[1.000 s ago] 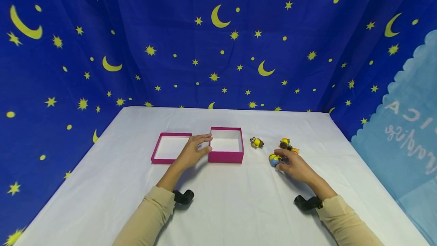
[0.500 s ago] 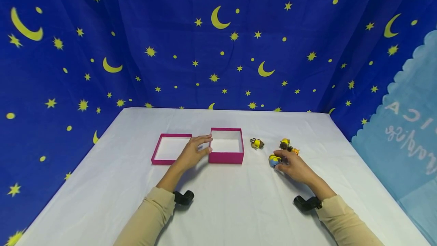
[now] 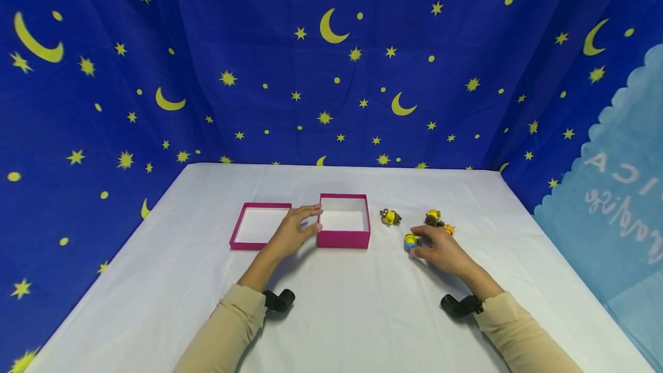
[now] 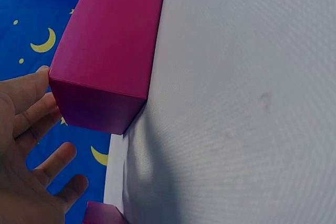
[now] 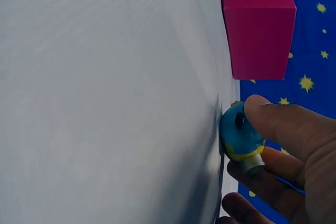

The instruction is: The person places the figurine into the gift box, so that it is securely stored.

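A pink open-topped box (image 3: 343,239) with a white inside stands mid-table. My left hand (image 3: 292,232) touches its left wall with thumb and fingertips, the fingers loosely extended; in the left wrist view the fingertips lie right at the corner of the box (image 4: 105,40). My right hand (image 3: 440,248) pinches a small blue-and-yellow Minion figure (image 3: 410,242) between thumb and fingers, low over the table. In the right wrist view, the thumb covers part of the figure's blue body (image 5: 240,129), and a grey end points toward the fingers.
The box's pink-rimmed lid (image 3: 250,245) lies left of the box, partly behind my left hand. Another Minion figure (image 3: 390,217) lies just right of the box. Farther right are a yellow-and-brown figure (image 3: 433,216) and an orange-and-yellow one (image 3: 449,228), partly hidden by my right hand.
My right hand has moved slightly left toward the box, carrying the blue-and-yellow Minion figure along. My left hand and the box stay where they were.
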The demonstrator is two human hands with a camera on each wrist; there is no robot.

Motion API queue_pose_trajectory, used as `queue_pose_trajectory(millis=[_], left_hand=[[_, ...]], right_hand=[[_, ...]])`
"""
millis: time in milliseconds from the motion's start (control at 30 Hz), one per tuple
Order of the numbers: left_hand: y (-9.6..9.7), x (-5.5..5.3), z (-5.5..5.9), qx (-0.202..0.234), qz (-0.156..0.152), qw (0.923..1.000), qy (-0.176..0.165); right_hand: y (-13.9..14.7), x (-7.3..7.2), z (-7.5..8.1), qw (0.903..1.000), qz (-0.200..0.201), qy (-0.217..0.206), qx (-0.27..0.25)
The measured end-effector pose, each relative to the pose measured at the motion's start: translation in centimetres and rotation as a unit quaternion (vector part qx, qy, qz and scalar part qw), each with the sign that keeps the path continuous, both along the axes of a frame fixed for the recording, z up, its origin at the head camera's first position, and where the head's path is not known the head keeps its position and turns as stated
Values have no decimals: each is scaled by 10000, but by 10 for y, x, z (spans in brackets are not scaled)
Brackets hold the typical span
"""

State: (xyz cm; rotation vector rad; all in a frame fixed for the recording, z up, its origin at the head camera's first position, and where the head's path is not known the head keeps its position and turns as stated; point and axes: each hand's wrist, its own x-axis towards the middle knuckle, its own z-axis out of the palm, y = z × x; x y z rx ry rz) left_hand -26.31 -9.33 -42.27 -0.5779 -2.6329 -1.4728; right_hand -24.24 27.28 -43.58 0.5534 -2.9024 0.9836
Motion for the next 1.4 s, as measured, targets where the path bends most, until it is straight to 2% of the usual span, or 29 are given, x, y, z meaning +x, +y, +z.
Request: queue_pose_trajectory(millis=[367, 800, 1100, 1400], left_hand=[[0, -1, -1, -94, 13, 9999, 55], [1, -1, -2, -48, 18, 10000, 4], [0, 0, -1, -26, 10, 10000, 32], [1, 1, 2, -110, 42, 9999, -87]], right_hand=[[-9, 0, 2, 9989, -344, -35, 315], [-17, -6, 1, 9983, -285, 77, 512], [-21, -4, 7, 9980, -440, -11, 443], [-31, -3, 19, 9989, -363, 135, 282]])
